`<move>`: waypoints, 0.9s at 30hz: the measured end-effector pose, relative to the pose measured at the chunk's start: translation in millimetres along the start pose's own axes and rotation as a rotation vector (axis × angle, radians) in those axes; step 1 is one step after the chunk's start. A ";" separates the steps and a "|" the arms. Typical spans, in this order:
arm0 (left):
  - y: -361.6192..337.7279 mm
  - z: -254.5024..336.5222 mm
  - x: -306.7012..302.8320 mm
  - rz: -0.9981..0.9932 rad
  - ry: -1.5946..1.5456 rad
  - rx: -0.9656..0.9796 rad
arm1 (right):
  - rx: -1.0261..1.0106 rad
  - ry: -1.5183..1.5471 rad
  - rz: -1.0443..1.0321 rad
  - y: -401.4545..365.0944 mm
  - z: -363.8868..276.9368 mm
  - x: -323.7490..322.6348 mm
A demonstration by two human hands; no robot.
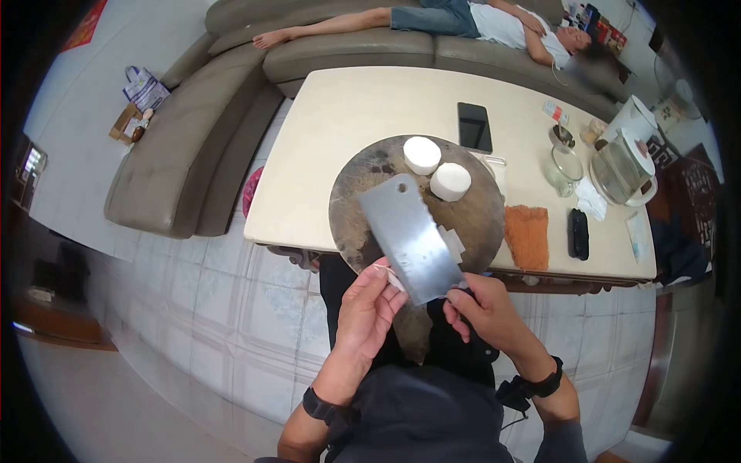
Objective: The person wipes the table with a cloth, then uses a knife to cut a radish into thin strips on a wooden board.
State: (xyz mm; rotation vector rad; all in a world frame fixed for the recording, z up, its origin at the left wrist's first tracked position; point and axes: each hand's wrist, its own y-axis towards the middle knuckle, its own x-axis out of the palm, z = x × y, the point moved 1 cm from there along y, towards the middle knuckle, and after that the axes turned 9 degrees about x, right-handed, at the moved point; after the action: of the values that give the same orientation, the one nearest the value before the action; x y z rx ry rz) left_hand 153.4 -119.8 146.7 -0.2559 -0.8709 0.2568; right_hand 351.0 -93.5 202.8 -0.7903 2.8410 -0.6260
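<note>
Closest in, over the person's lap, the right hand (482,309) is closed into a fist around the hidden handle of a cleaver (409,231), wrist bent inward. This holds the broad blade flat side up and slanting away over the table's near edge, which looks like a way to bring the blade face within reach of the other hand. The left hand (369,312) comes up from a bent elbow with its fingers half curled and its tips against the blade's near corner. Whether they pinch the steel or only brush it cannot be told. Beneath the blade a round cutting board (355,201) overhangs the near edge, probably so that work stays close to the body. Two white cylinder pieces (436,168) sit touching at the board's far side, clear of the blade. An orange cloth (527,235) lies just right of the board, and a phone (474,126) lies beyond it at mid-table. A glass kettle (621,166) stands toward the table's right end. Past the far edge, someone lies on a sofa (193,139).
</note>
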 end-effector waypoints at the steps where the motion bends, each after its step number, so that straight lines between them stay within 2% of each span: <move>1: -1.6 0.7 -0.8 0.002 -0.006 0.009 | -0.003 -0.008 -0.006 -3.2 -0.2 -2.0; 3: -5.7 3.1 -2.9 0.071 -0.053 0.003 | -0.007 -0.021 0.134 -13.6 -3.1 -9.1; 4: -8.2 3.1 -5.9 0.073 -0.059 0.007 | -0.008 -0.027 0.131 -20.0 -5.2 -13.3; 6: -14.1 1.8 -13.9 0.091 -0.021 -0.021 | -0.006 -0.366 0.207 -32.1 -9.3 -21.4; 7: -18.2 2.2 -16.6 0.090 -0.028 -0.018 | -0.114 -0.485 0.259 -36.9 -8.2 -20.8; 14: -28.5 -15.1 -47.5 0.170 -0.022 -0.051 | -0.095 -0.886 0.254 -59.8 -10.1 -17.2; 21: -19.5 -28.6 -44.8 0.175 -0.113 -0.083 | -0.096 -1.025 0.262 -62.2 -7.6 -10.3; 27: -16.2 -34.6 -47.7 0.147 -0.190 -0.087 | -0.099 -1.077 0.167 -67.4 -5.2 6.4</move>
State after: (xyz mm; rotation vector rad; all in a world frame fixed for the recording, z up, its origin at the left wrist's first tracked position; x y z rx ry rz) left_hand 152.7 -154.5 96.4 -0.3819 -1.0545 0.3857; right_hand 375.8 -147.3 236.0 -0.6131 1.9041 0.0147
